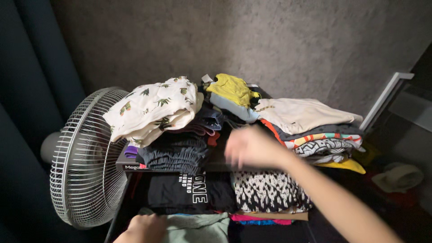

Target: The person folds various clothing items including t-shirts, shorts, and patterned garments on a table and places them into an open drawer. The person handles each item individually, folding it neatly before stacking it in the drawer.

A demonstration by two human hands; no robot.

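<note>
Your right hand [249,148] is at mid-frame, reaching in from the lower right, motion-blurred, hovering over the gap between the clothes piles; whether its fingers are spread or closed on anything cannot be told through the blur. Your left hand [144,228] sits at the bottom edge, left of centre, resting against a grey-green cloth [198,228]; its fingers are turned under and out of view, so the grip cannot be told either. Just below your right hand lies a black-and-white patterned cloth [267,191], and left of that a black shirt with white print [189,191], both on the lower level. A pink cloth [254,218] edge shows beneath the patterned one. Upper left of centre: a cream shirt with green plant print [155,108] heaped on a dark grey folded pile [175,155]. At top centre, a yellow cloth [231,87]. To the right, a stack topped by a cream garment [301,114], with striped and patterned layers below it. A white fan [83,162] fills the left side, its grille close against the shelf edge and the plant-print shirt. A grey wall [270,40] stands behind; a dark curtain [27,90] hangs at far left.
</note>
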